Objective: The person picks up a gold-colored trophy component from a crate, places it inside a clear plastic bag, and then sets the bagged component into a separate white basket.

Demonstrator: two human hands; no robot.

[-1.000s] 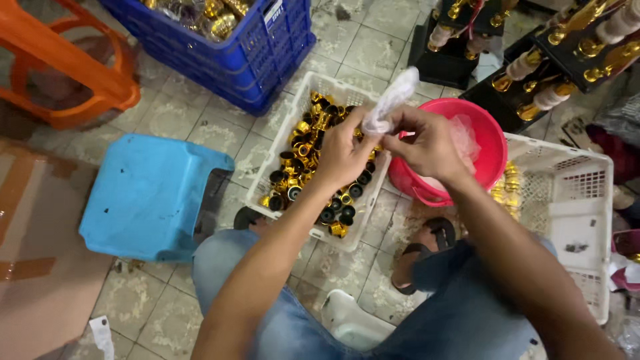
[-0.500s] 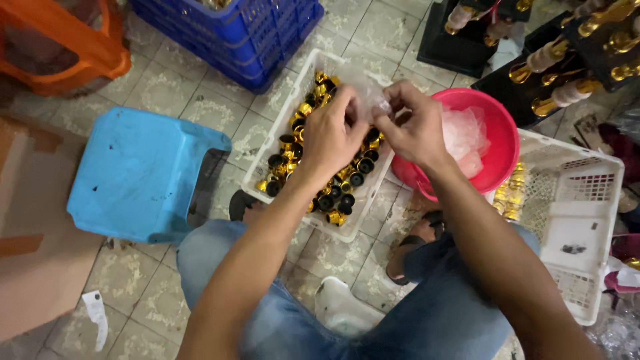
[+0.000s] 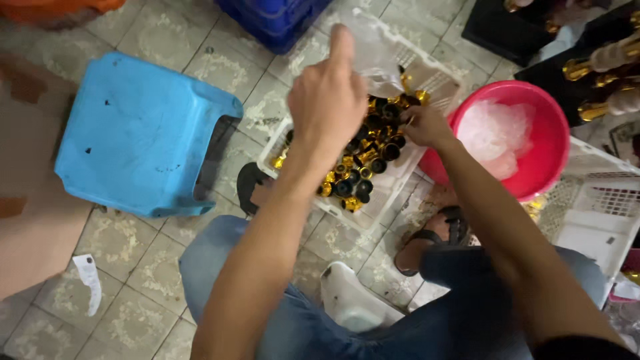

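The left hand (image 3: 328, 100) is raised above the white slotted plastic crate (image 3: 437, 80), its fingers pinching a clear thin plastic bag (image 3: 373, 50). The right hand (image 3: 423, 127) reaches into the crate, fingertips closed on one of the small gold and black caps (image 3: 363, 170) heaped there. A red round plastic basin (image 3: 547, 167) holding more clear bags sits just beside the crate, and a blue plastic stool (image 3: 133, 133) stands nearby.

Your left hand (image 3: 328, 100) is raised, fingers pinched together; your right hand (image 3: 425, 127) reaches lower, fingers curled closed.
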